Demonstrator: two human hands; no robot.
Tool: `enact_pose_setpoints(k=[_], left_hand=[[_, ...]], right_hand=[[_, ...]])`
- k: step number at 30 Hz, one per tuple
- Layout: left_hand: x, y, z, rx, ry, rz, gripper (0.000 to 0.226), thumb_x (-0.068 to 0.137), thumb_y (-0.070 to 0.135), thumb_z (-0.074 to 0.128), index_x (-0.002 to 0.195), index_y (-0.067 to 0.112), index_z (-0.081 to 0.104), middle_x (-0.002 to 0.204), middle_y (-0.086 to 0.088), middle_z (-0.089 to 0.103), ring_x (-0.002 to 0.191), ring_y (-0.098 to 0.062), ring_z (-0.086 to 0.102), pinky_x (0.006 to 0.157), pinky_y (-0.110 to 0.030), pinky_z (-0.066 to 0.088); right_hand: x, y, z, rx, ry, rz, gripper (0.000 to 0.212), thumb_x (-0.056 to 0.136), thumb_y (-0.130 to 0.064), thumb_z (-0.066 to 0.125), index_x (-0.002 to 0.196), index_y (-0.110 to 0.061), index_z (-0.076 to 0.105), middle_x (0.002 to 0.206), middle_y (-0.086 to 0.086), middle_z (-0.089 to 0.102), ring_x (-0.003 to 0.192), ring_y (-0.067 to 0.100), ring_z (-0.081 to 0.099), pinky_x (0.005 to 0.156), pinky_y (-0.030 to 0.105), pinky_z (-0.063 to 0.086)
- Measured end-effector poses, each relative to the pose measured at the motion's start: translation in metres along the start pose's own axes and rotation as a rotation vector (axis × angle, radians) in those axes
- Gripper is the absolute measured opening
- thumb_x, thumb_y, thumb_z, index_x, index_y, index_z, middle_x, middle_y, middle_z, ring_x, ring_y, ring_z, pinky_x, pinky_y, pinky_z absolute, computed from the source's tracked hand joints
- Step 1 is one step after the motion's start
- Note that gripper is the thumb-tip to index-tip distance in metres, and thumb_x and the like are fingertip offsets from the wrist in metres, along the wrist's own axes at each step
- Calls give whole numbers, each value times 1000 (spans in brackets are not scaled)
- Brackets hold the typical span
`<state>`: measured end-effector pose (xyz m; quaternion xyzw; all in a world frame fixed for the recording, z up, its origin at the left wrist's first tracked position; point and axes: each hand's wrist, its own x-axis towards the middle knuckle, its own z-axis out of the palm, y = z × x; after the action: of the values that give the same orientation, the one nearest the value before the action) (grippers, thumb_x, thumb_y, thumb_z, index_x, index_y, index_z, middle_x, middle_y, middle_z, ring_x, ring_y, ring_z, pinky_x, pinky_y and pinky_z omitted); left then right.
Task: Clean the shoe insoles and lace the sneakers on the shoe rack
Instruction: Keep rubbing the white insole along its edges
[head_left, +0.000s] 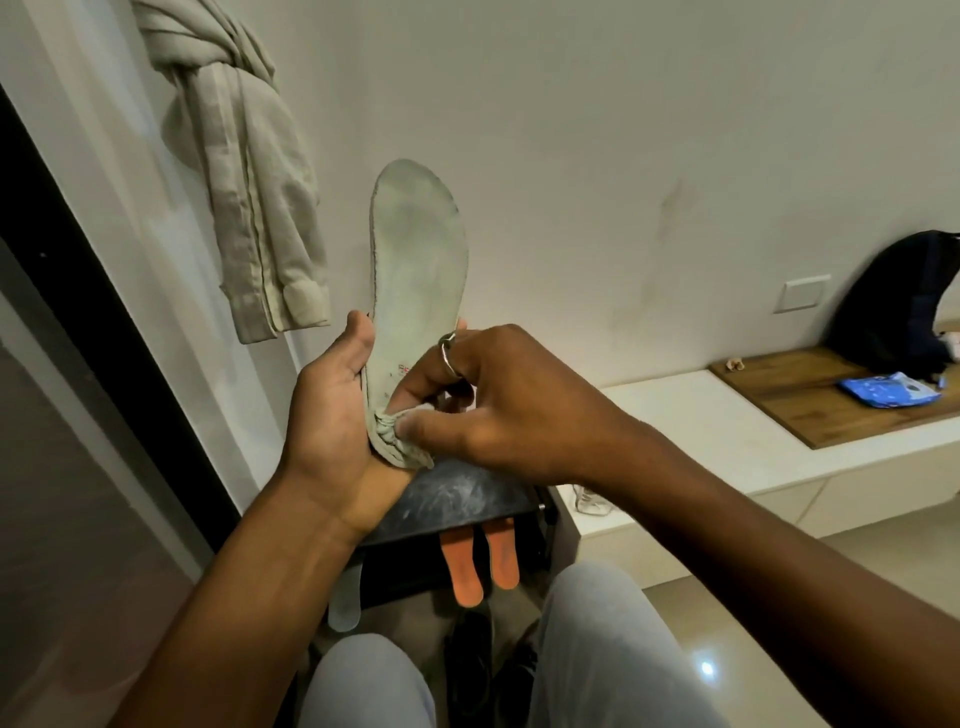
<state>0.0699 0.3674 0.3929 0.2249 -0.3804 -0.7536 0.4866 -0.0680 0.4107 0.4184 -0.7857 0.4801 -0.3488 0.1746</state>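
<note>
Above the shoe rack, the left hand has its grip round the insole heel and the right hand pinches a cloth; I fear hard rubbing buckles the free toe.

The person wears a plain silver ring, a smooth, narrow band with no stone, on one finger of the right grip. Both forearms are bare, with no sleeve showing. Light grey trousers of soft, unpatterned cloth cover both knees at the bottom edge of the view.
</note>
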Motion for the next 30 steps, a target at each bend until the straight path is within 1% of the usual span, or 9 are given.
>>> enact_pose_setpoints(k=[2, 5, 10, 12, 15, 17, 22, 27, 30], left_hand=[[1, -2, 2, -29, -22, -4, 64, 107, 48, 25, 110, 11, 78, 116, -10, 74, 104, -23, 72, 86, -37, 60], [2, -3, 2, -34, -38, 10, 63, 107, 48, 24, 122, 10, 72, 123, -9, 69, 113, -22, 65, 97, -37, 54], [1, 2, -2, 16, 2, 2, 64, 105, 52, 28, 117, 10, 75, 124, -12, 70, 115, -28, 67, 104, -42, 47], [1, 1, -1, 27, 9, -2, 63, 106, 51, 28, 114, 11, 76, 122, -12, 71, 115, -27, 66, 106, -41, 44], [0, -3, 2, -24, -23, -49, 68, 106, 52, 28, 108, 6, 78, 117, -13, 72, 112, -23, 67, 94, -37, 56], [-2, -3, 5, -9, -48, -63, 72, 105, 54, 26, 105, 5, 79, 114, -15, 72, 107, -23, 70, 94, -37, 56], [-2, 3, 0, 15, 17, -49, 66, 104, 55, 30, 116, 6, 72, 122, -13, 71, 112, -26, 69, 84, -36, 61], [-3, -6, 7, -22, -52, -71, 68, 106, 51, 25, 105, 10, 79, 113, -12, 73, 102, -22, 71, 80, -37, 62], [-5, -4, 10, 1, -59, -63, 72, 106, 52, 25, 96, 9, 81, 104, -13, 74, 94, -22, 74, 74, -35, 62]], right_hand=[[6, 3, -5, -175, 48, 6, 8, 87, -25, 76, 94, -24, 80, 83, -13, 72, 74, 4, 64, 67, 24, 52], [13, 6, -5, -401, 223, -12, 11, 88, -31, 71, 93, -25, 79, 81, -8, 71, 74, 8, 62, 68, 32, 53], [-3, -2, 4, -32, 56, -75, 6, 86, -17, 75, 90, -19, 79, 78, -15, 68, 71, 3, 62, 64, 22, 52], [-4, -1, 4, -83, 58, -66, 6, 86, -20, 76, 90, -21, 79, 77, -19, 65, 73, 2, 61, 65, 23, 52], [7, 5, 3, -282, 260, -74, 8, 87, -27, 74, 91, -23, 80, 80, -10, 69, 74, 7, 60, 63, 28, 49], [10, 6, 7, -261, 345, -74, 9, 87, -26, 73, 92, -23, 79, 83, -7, 72, 75, 8, 61, 63, 29, 50], [-7, 5, 15, -10, 131, -115, 6, 87, -18, 75, 92, -19, 79, 83, -5, 73, 76, 10, 61, 68, 29, 50], [8, 12, 6, -284, 375, -96, 10, 88, -28, 73, 92, -22, 79, 82, -7, 71, 74, 8, 61, 67, 37, 55], [7, 9, 6, -128, 334, -81, 8, 88, -23, 74, 93, -19, 79, 86, -7, 73, 77, 7, 63, 69, 31, 55]])
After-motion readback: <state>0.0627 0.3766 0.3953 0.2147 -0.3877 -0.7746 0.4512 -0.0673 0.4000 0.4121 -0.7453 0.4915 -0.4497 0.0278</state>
